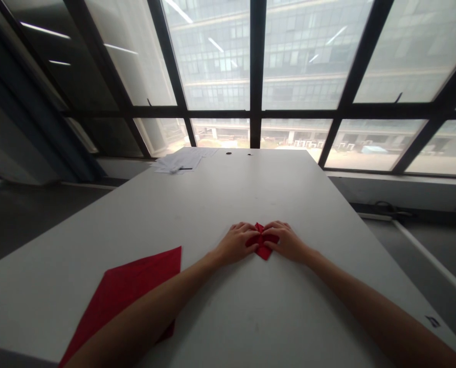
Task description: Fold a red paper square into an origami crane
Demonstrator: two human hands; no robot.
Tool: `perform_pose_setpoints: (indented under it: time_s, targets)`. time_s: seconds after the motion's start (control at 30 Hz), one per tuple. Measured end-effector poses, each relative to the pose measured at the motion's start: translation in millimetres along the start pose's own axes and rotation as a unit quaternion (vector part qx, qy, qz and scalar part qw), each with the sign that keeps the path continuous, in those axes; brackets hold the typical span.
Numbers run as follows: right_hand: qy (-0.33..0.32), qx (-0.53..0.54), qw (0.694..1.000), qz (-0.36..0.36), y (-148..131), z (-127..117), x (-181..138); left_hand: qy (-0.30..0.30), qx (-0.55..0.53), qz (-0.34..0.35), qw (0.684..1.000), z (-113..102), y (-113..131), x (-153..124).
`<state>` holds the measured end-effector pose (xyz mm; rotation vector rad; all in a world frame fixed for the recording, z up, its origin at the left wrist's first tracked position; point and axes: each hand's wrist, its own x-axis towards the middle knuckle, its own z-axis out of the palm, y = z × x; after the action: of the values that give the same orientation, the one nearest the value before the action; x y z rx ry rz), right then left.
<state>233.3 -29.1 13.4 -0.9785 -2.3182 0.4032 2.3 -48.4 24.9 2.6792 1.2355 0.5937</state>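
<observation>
A small folded piece of red paper (pixel 265 251) lies on the white table between my two hands, with pointed corners showing at its top and bottom. My left hand (pixel 238 242) grips its left side, thumb below and fingers above. From the other side my right hand (pixel 285 241) holds the right part in the same way, thumb and fingers curled onto the paper. The fingertips of both hands nearly meet at its middle and cover part of the folds. Under my left forearm rests a larger red sheet (pixel 136 281), partly hidden by the arm.
The white table (pixel 243 199) stretches away toward tall dark-framed windows. Loose white papers (pixel 180 159) with a dark pen-like object on them lie at its far left. A small dark sticker (pixel 432 321) marks the right edge. A blue curtain (pixel 40 97) hangs at left.
</observation>
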Motion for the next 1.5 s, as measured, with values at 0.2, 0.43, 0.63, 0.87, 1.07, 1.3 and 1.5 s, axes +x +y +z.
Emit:
perform_pose_setpoints:
  time_s: [0.2,0.43,0.63,0.87,1.07,1.3,1.5]
  targets:
    - [-0.015,-0.014,1.0,-0.017,-6.9,-5.2,-0.8,0.008,-0.033,0.042,0.999,2.0,3.3,-0.3]
    - [-0.008,-0.004,1.0,-0.008,2.0,-5.2,0.9,-0.019,-0.081,0.081,0.993,2.8,-0.8,-0.2]
    - [-0.006,-0.059,0.998,0.006,3.7,-3.7,2.5,-0.018,-0.112,0.094,0.989,4.3,-2.4,-0.2]
    - [-0.022,-0.078,0.997,0.014,3.2,-2.3,2.5,-0.021,-0.083,0.122,0.989,5.1,-6.2,0.7]
    - [-0.03,-0.082,0.996,0.019,4.8,-0.7,3.2,-0.024,-0.089,0.106,0.99,2.2,-2.6,1.1]
    - [-0.034,-0.101,0.994,0.033,0.9,-2.6,3.1,-0.008,-0.078,0.114,0.99,5.2,-4.5,1.6]
    - [-0.051,-0.112,0.992,0.036,0.0,-3.8,2.5,-0.005,-0.082,0.125,0.989,3.1,-2.6,2.4]
